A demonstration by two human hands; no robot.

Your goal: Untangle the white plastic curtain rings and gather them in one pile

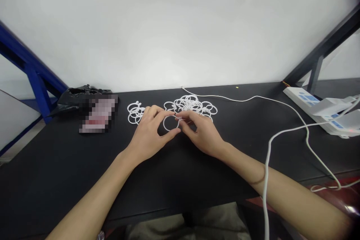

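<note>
Between my two hands, just above the black table, is a white plastic ring (pixel 164 124) with a small tab at its right side. My left hand (pixel 149 129) grips the ring's rim, fingers at the top and thumb at the lower right. My right hand (pixel 201 129) pinches the tab side of the same ring between thumb and fingers. Behind my right hand lies a heap of similar white rings (pixel 188 104). A smaller group of white rings (pixel 134 112) lies beyond my left hand, which partly covers it.
A black plastic bag (pixel 75 99) and a pixelated flat item (pixel 98 114) lie on the black table (pixel 157 180) at the left. A white power strip (pixel 312 110) with plugs stands at the right. A white cable (pixel 270 157) hangs across my right forearm.
</note>
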